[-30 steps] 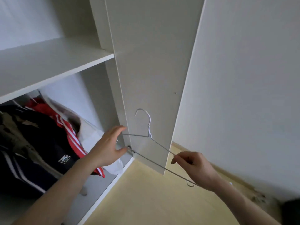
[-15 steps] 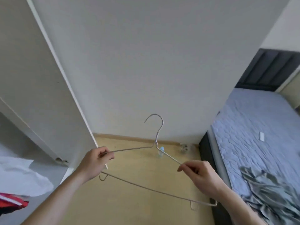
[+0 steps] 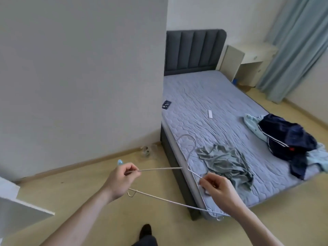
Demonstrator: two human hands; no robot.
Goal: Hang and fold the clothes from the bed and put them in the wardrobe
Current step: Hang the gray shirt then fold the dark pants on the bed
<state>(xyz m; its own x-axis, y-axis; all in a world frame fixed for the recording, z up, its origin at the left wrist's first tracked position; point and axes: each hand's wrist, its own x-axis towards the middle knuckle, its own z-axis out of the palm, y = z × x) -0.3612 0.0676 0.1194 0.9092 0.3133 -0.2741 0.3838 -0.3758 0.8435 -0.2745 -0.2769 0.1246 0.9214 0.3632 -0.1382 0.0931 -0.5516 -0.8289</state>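
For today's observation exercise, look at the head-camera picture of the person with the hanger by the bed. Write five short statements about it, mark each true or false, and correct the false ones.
1. Both hands hold the wire hanger. True: the left hand pinches one shoulder wire, the right hand the other.
2. A garment already hangs on the hanger. False: the hanger is bare.
3. A crumpled grey-green garment lies on the bed near the right hand. True.
4. The dark navy garment lies on the floor. False: it lies on the bed, near the far edge, over light blue clothes.
5. The curtain is red. False: it is pale blue-green.
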